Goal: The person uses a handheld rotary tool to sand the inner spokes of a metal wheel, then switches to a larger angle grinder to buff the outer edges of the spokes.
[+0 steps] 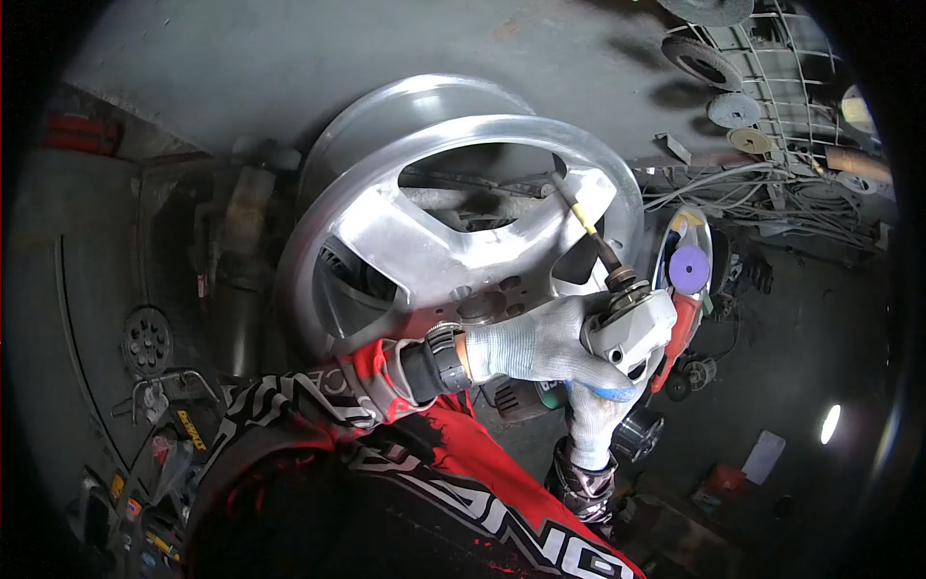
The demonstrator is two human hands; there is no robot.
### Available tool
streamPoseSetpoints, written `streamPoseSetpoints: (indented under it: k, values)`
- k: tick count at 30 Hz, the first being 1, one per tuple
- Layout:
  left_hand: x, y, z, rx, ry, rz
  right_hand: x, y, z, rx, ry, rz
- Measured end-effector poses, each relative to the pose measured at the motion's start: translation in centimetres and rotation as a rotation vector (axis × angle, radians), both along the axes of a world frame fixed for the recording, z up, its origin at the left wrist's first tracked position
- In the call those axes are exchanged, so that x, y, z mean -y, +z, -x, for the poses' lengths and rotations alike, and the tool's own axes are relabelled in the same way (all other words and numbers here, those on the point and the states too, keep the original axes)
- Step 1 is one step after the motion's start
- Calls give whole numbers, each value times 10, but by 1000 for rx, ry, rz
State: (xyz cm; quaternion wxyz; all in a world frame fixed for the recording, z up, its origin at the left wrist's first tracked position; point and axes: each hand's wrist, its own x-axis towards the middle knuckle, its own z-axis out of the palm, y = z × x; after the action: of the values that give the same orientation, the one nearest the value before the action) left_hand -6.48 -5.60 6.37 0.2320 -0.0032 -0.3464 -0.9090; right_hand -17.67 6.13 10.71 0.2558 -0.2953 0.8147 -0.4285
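Note:
A large silver alloy wheel [434, 253] stands tilted in the middle, with wide spokes and openings between them. My left hand [535, 340], in a pale work glove, is wrapped round the grey head of a power tool [629, 333]. Below it my right hand [600, 413], also gloved, grips the same tool; its fingers are partly hidden. From the tool a dark shaft with a yellow band [584, 220] points up and left, its tip over the wheel beside the edge of the upper opening.
Abrasive discs [733, 110] hang on a wire rack at the upper right, above tangled cables [772, 198]. A purple disc [689, 269] lies right of the wheel near a red-handled tool [679, 338]. Assorted tools [159, 482] fill the lower left. A grey wall [289, 43] rises behind.

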Motion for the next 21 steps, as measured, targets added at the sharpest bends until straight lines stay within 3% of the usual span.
streamPoseSetpoints:
  k: [2,5,7,9,11,13,17,18,19,21]
  values:
    - [1,-2,-6,29,29,118,-8,2,-3,-198,249,126]
    - [-11,-11,-12,-4,49,54,-14,-8,-9,-204,266,113]
    - [-16,-13,-12,-2,63,-2,-15,-9,-11,-113,200,79]
    - [-11,-13,-12,54,104,160,-14,-4,-11,-45,232,96]
    - [-5,-10,-8,21,70,90,-5,-7,-6,58,71,93]
    - [-3,-4,-8,11,1,-110,2,-5,-7,101,72,111]
    - [-6,-12,-9,-36,-9,-78,-4,-6,-9,-152,220,38]
    - [-7,-13,-12,10,21,-5,-1,-8,-12,120,81,98]
    - [-6,-13,-12,9,20,-5,0,-6,-13,118,80,98]
    - [-7,-13,-13,30,20,8,-3,0,-15,-148,222,17]
